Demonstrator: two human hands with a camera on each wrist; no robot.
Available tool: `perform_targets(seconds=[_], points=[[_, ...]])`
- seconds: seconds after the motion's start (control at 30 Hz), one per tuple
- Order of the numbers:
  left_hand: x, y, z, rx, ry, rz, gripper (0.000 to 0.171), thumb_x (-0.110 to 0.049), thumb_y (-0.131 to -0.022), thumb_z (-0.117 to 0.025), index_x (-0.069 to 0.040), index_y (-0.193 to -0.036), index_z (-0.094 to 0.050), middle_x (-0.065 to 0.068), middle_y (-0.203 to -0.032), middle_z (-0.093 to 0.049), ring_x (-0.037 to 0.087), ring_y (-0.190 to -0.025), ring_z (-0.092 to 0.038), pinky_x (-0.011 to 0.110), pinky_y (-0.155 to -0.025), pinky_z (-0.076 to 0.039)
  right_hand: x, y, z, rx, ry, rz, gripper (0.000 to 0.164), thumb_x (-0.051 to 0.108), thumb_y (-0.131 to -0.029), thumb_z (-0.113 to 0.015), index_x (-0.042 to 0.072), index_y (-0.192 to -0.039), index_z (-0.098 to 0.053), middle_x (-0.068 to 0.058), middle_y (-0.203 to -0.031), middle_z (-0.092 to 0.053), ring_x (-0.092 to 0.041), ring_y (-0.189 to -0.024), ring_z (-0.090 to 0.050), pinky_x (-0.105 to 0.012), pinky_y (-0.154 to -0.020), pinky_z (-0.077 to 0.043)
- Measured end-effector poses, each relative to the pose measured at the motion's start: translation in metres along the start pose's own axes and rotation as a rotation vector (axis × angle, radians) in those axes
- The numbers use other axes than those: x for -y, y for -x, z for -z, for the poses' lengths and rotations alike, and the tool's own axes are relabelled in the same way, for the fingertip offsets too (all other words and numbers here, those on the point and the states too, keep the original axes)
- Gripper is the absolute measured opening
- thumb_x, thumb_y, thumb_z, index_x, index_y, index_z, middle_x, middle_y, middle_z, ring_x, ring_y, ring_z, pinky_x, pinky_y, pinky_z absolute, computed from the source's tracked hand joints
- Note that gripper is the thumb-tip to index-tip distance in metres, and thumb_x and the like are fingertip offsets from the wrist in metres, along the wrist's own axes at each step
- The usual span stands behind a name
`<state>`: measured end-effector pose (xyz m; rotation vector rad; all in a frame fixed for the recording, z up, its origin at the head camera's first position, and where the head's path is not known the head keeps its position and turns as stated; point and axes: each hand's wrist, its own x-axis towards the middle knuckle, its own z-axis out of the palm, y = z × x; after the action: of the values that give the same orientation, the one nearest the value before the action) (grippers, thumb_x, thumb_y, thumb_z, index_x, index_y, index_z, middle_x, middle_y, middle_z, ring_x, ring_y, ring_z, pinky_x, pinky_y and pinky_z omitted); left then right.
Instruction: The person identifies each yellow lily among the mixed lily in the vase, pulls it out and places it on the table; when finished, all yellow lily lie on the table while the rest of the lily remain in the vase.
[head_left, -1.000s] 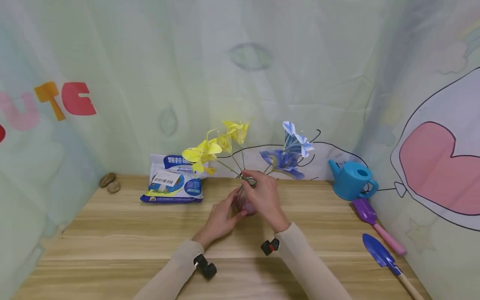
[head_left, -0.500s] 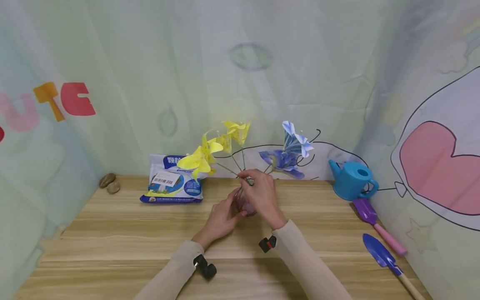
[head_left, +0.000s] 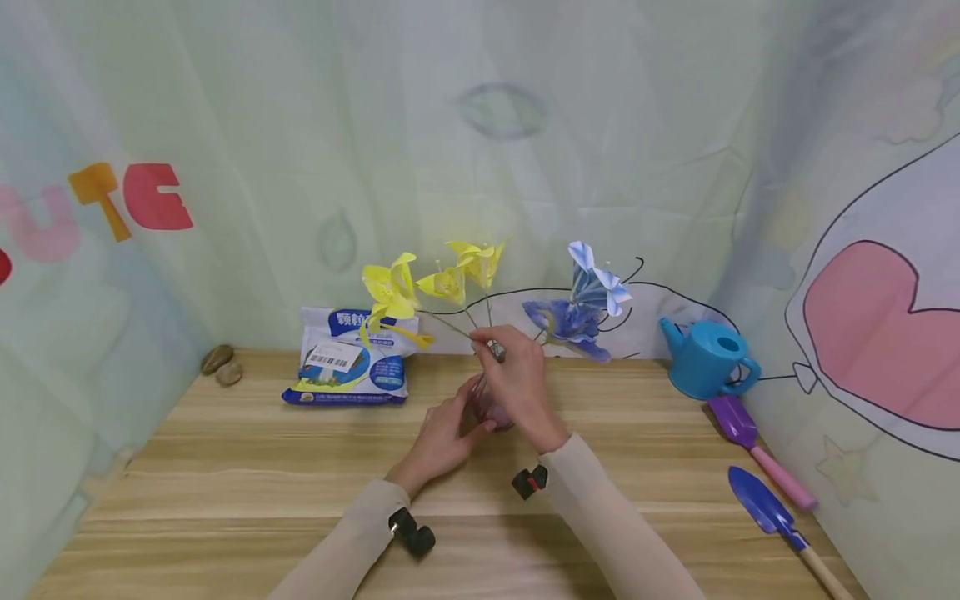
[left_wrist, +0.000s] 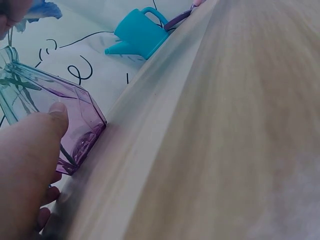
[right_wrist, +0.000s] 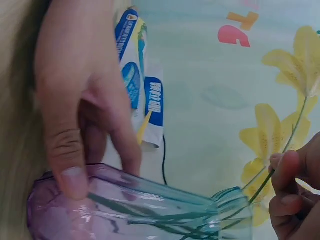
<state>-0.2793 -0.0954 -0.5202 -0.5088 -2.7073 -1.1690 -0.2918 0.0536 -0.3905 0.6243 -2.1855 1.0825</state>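
Note:
A faceted glass vase, purple at the base and teal at the neck, stands on the table. My left hand grips its lower body, with the thumb across the near side in the left wrist view. At the vase's mouth my right hand pinches a green stem between thumb and fingertips. Yellow lilies lean out to the left and rise behind the hand. A violet-blue flower and a pale blue one lean right. Inside the glass, several stems show.
A white and blue printed bag lies left of the vase, beside brown stones. On the right are a blue watering can, a purple shovel with a pink handle and a blue trowel. A printed curtain closes off the back.
My right hand has shifted slightly left and up at the vase's mouth. The leftmost yellow lily has turned and risen. My left hand keeps its hold on the vase.

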Motion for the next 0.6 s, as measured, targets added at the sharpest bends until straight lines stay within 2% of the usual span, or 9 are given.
perform_targets(seconds=[0.13,0.2,0.37,0.6], points=[[0.0,-0.001,-0.001,0.003,0.004,0.001,0.082,-0.047,-0.104,-0.067,-0.018,-0.171,-0.029,0.015,-0.166,-0.052,0.039,-0.152,-0.052,0.071,-0.122,-0.033,0.005,-0.005,0.002,-0.022,-0.028,0.033,0.013,0.007,-0.097,-0.078,0.006,-0.109,-0.084,-0.009,-0.101,-0.084,-0.018,-0.077,-0.074,-0.022,-0.065,-0.053],[0.0,-0.001,-0.001,-0.003,0.008,-0.008,0.082,-0.046,-0.104,-0.068,-0.017,-0.171,-0.029,0.015,-0.166,-0.052,0.039,-0.151,-0.052,0.072,-0.122,-0.033,0.008,-0.007,0.003,-0.029,-0.048,0.047,0.014,0.007,-0.097,-0.078,0.005,-0.11,-0.084,-0.011,-0.102,-0.083,-0.017,-0.069,-0.07,-0.019,-0.062,-0.051],[0.002,-0.001,-0.002,-0.015,0.017,-0.026,0.082,-0.044,-0.104,-0.069,-0.019,-0.171,-0.029,0.014,-0.166,-0.053,0.038,-0.151,-0.053,0.072,-0.122,-0.033,0.015,-0.01,0.006,-0.058,-0.11,0.057,0.013,0.011,-0.1,-0.076,0.006,-0.11,-0.084,-0.01,-0.101,-0.082,-0.01,-0.055,-0.057,-0.017,-0.056,-0.045],[0.002,0.0,-0.002,-0.013,0.019,-0.009,0.081,-0.045,-0.104,-0.07,-0.021,-0.171,-0.03,0.014,-0.165,-0.054,0.039,-0.151,-0.053,0.072,-0.122,-0.032,0.023,-0.008,0.016,-0.096,-0.181,0.019,0.013,0.013,-0.102,-0.075,0.004,-0.107,-0.082,-0.011,-0.098,-0.079,-0.005,-0.05,-0.047,-0.017,-0.052,-0.038]])
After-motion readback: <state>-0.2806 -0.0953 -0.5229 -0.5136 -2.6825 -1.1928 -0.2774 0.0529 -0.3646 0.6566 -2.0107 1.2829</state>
